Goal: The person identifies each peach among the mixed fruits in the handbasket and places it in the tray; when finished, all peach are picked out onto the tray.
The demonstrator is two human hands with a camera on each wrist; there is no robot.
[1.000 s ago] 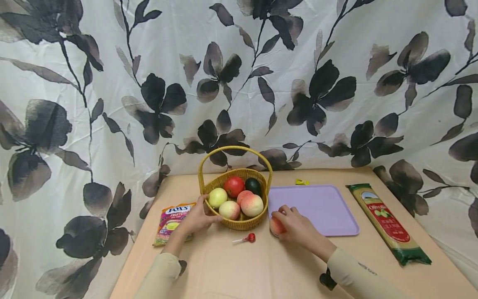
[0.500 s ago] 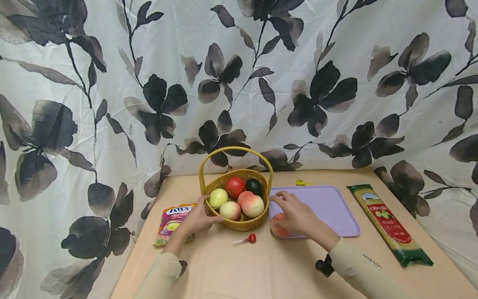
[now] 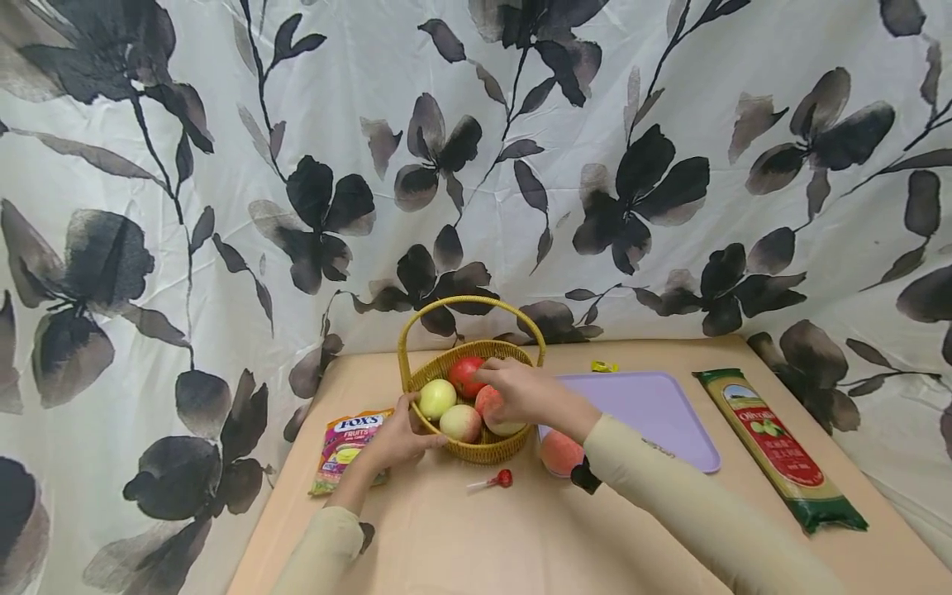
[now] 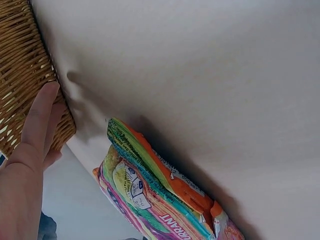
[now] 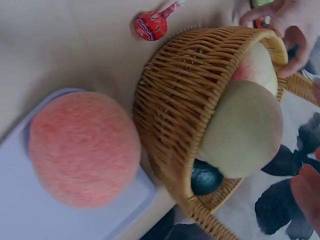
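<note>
My left hand (image 3: 397, 438) holds the side of a yellow wicker basket (image 3: 487, 452), a fingertip at the rim and the thumb against the outer wall. Inside lie a red tomato (image 3: 463, 376), a pale green round fruit (image 3: 437, 399) and several peaches (image 3: 459, 423). A dark green avocado-like fruit (image 5: 206, 178) shows in the right wrist view; the hand covers it in the head view. Over the basket, beside the tomato, my right hand (image 3: 531, 395) reaches with fingers apart; nothing shows between them. One peach (image 5: 85, 150) rests on the lilac tray's (image 3: 654, 413) near-left corner.
A red lollipop (image 3: 504, 478) lies before the basket. To the left is a Fox's candy bag (image 3: 349, 442). A yellow wrapped sweet (image 3: 604, 366) sits behind the tray, and a long Olivoilà packet (image 3: 773, 442) lies right. A floral curtain (image 3: 476, 165) hangs behind.
The right hand has let go of the peach at the tray's corner and moved left and up over the basket. The left hand stays on the basket.
</note>
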